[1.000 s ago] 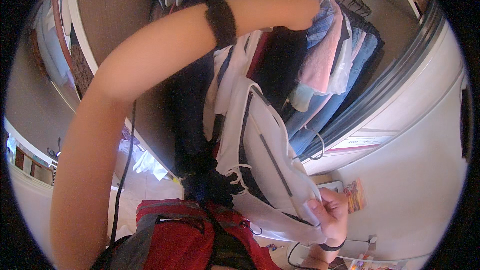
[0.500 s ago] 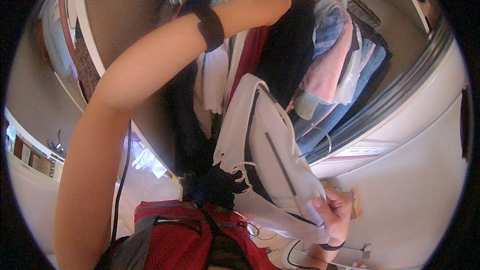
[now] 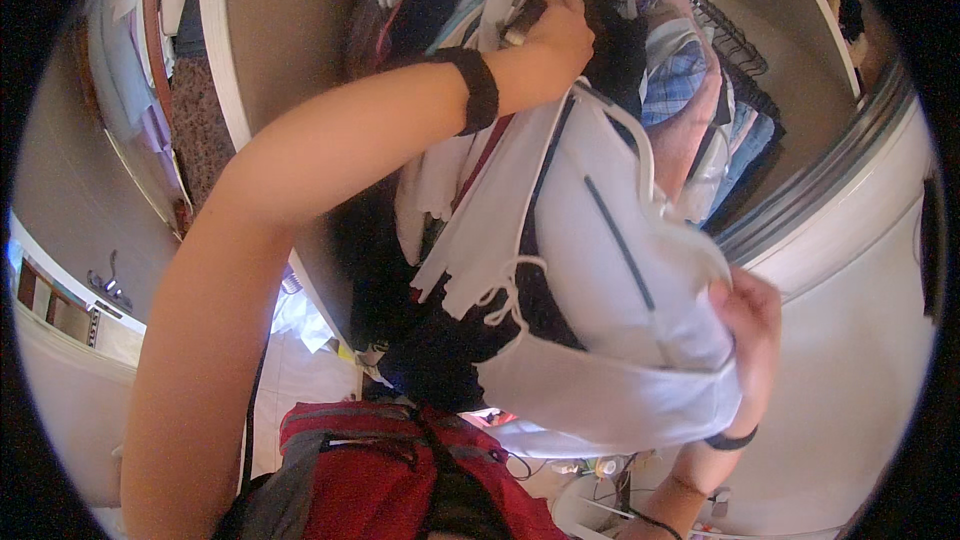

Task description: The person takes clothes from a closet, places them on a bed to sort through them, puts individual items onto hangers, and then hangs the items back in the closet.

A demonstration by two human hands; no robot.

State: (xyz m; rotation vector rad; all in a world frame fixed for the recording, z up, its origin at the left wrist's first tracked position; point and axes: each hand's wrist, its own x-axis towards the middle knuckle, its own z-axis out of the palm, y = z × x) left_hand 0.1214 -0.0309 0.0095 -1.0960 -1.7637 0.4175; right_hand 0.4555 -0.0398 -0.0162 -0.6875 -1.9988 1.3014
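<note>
A: What is shown, from largest to smallest?

B: A closet rail [image 3: 700, 0] is seen at the far right, packed with hanging clothes [image 3: 690, 110]. In front of them, at centre, a white hooded jacket [image 3: 610, 270] with dark trim is held up between 2 hands. A red bag [image 3: 390, 470] is seen at the near edge.

A: How are the hands engaged?

B: The left hand [image 3: 560, 35] is raised to the far end of the jacket, at the rail; its fingers are curled shut around what appears to be the hanger top or collar, though the exact object is hidden. The right hand [image 3: 750, 340] is closed on the jacket's lower hem at the near right, cloth being pinched between thumb and fingers.

A: How is the jacket judged to handle?

B: It is judged light, soft and limp: folds sag between the 2 grips and a drawstring [image 3: 505, 290] dangles freely. Little slip is expected. Hold is best taken at the collar or hanger above and at the hem below, so that the cloth is kept spread.
</note>
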